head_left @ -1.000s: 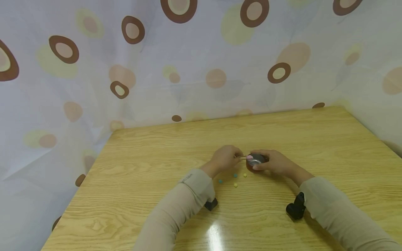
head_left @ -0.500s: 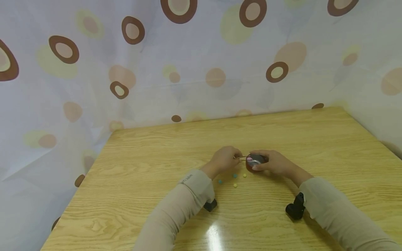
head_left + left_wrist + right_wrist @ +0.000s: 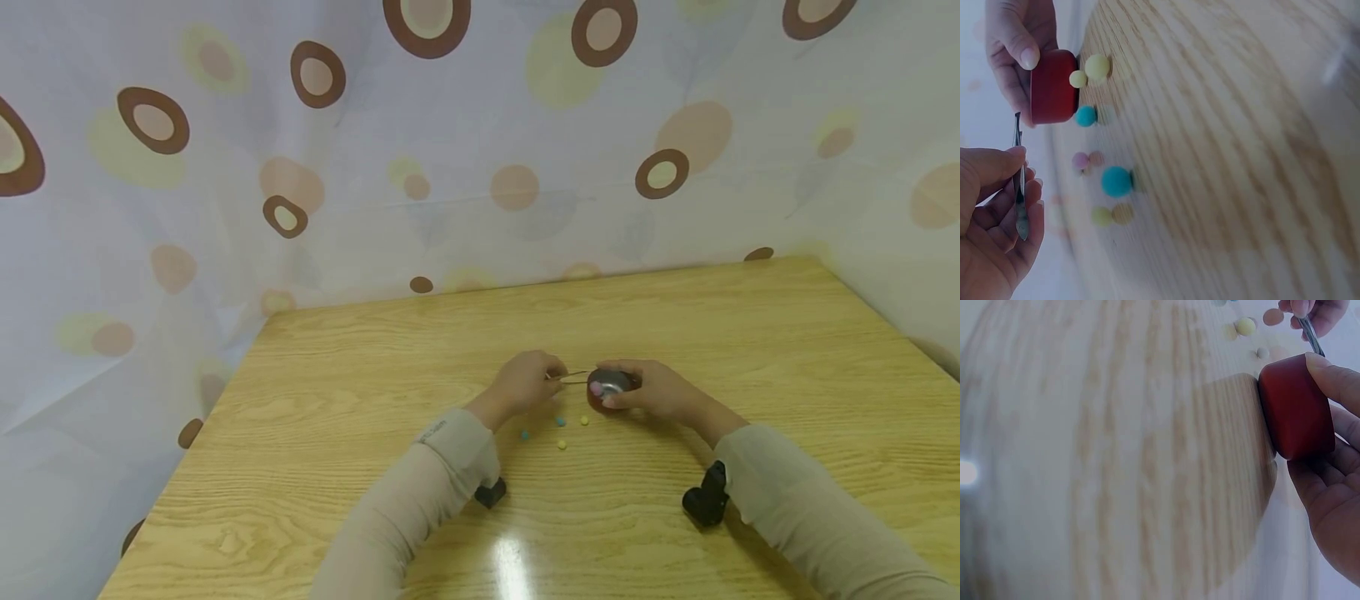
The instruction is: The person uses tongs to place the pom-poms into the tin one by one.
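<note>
Landmark for all places: tin (image 3: pixel 1297 412). Red-walled, with bare metal showing at its top; standing on the surface (image 3: pixel 675 317).

Right hand (image 3: pixel 663 393): at the tin's right side, with grip closed around the wall, thumb on the near side and fingers on the far side.

Left hand (image 3: pixel 519 383): left of the tin, with tweezers (image 3: pixel 1020 187) pinched in its grip. Pointed toward the tin, tips spread, close by its left edge; cannot tell whether touching.

At the left part of the tin's top, close to the tips: pink bead (image 3: pixel 596 388). Cannot tell whether on the rim or inside.

On the surface, to the near left of the tin: yellow bead (image 3: pixel 584 421) closest, then blue bead (image 3: pixel 560 422), with second yellow bead (image 3: pixel 562 445) nearer the person and second blue bead (image 3: pixel 525 435) farther left. Also left of the tin, per left wrist view: second pink bead (image 3: pixel 1080 160) and third yellow bead (image 3: pixel 1102 216).

Behind the tin, beyond the surface: patterned sheet (image 3: pixel 517 125).
</note>
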{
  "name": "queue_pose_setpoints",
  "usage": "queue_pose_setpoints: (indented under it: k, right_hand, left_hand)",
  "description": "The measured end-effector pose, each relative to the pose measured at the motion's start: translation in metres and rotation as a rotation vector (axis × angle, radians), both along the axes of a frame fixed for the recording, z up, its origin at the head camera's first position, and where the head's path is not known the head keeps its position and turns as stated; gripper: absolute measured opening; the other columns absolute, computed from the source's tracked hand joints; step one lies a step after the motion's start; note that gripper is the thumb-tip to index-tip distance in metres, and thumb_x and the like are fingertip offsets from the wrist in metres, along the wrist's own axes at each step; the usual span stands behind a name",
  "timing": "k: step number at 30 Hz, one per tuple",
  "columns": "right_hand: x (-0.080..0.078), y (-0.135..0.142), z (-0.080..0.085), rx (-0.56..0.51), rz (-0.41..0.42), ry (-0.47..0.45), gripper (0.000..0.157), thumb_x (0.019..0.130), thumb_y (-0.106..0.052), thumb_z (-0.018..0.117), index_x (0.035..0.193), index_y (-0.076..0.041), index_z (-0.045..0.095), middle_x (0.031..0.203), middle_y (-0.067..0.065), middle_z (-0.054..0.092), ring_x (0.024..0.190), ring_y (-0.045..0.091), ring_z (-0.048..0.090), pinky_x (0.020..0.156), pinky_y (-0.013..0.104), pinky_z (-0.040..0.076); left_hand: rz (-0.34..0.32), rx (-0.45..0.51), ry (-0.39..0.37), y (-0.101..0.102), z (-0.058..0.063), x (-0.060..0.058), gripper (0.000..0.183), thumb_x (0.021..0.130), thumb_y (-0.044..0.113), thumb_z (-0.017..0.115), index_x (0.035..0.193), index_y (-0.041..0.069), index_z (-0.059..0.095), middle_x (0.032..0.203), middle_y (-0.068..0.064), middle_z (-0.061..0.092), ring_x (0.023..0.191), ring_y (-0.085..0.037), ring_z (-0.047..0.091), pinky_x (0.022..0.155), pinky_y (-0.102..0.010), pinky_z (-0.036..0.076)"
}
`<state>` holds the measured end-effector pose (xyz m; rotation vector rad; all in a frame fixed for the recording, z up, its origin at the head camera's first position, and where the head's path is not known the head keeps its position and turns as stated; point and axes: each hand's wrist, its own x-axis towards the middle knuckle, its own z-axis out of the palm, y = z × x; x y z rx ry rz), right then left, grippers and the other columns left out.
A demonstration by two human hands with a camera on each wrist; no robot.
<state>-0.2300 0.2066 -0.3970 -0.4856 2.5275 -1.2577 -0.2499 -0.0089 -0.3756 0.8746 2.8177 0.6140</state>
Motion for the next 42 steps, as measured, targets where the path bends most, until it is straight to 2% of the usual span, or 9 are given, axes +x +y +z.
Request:
queue_pose_setpoints:
  k: [9, 22, 31, 42]
  right_hand:
    - [0.0, 0.0, 0.0, -0.001, -0.003, -0.008, 0.066, 0.075, -0.032, 0.065, 0.129, -0.004, 0.039, 0.121, 0.022, 0.044, 0.105, 0.033, 0.043, 0.081, 0.043, 0.039]
    - [-0.002, 0.001, -0.004, 0.01, 0.01, 0.021, 0.066, 0.075, -0.03, 0.066, 0.128, -0.001, 0.039, 0.12, 0.023, 0.045, 0.105, 0.035, 0.043, 0.083, 0.045, 0.038]
    - [-0.001, 0.001, -0.004, -0.007, 0.008, 0.014, 0.067, 0.075, -0.032, 0.066, 0.128, -0.003, 0.039, 0.121, 0.022, 0.044, 0.104, 0.033, 0.044, 0.081, 0.042, 0.04]
    - [-0.002, 0.001, -0.003, -0.012, 0.016, 0.01, 0.067, 0.075, -0.033, 0.065, 0.128, -0.003, 0.039, 0.121, 0.022, 0.044, 0.103, 0.032, 0.045, 0.08, 0.041, 0.04]
  left_hand:
    - [0.016, 0.025, -0.016, -0.013, -0.001, 0.001, 0.019, 0.084, 0.018, 0.057, 0.099, 0.008, 0.063, 0.095, -0.001, 0.06, 0.09, -0.014, 0.054, 0.077, -0.023, 0.044]
    - [0.028, -0.005, -0.011, -0.033, -0.002, 0.005, 0.018, 0.083, 0.017, 0.058, 0.098, 0.009, 0.064, 0.091, 0.001, 0.06, 0.086, -0.012, 0.054, 0.075, -0.023, 0.043]
    - [0.048, -0.001, -0.026, -0.048, -0.007, 0.006, 0.018, 0.084, 0.015, 0.057, 0.098, 0.008, 0.064, 0.091, -0.001, 0.06, 0.084, -0.013, 0.055, 0.072, -0.024, 0.044]
    - [0.047, -0.026, -0.062, -0.061, -0.007, 0.01, 0.018, 0.084, 0.013, 0.056, 0.099, 0.007, 0.063, 0.095, -0.004, 0.061, 0.087, -0.015, 0.055, 0.077, -0.027, 0.044]
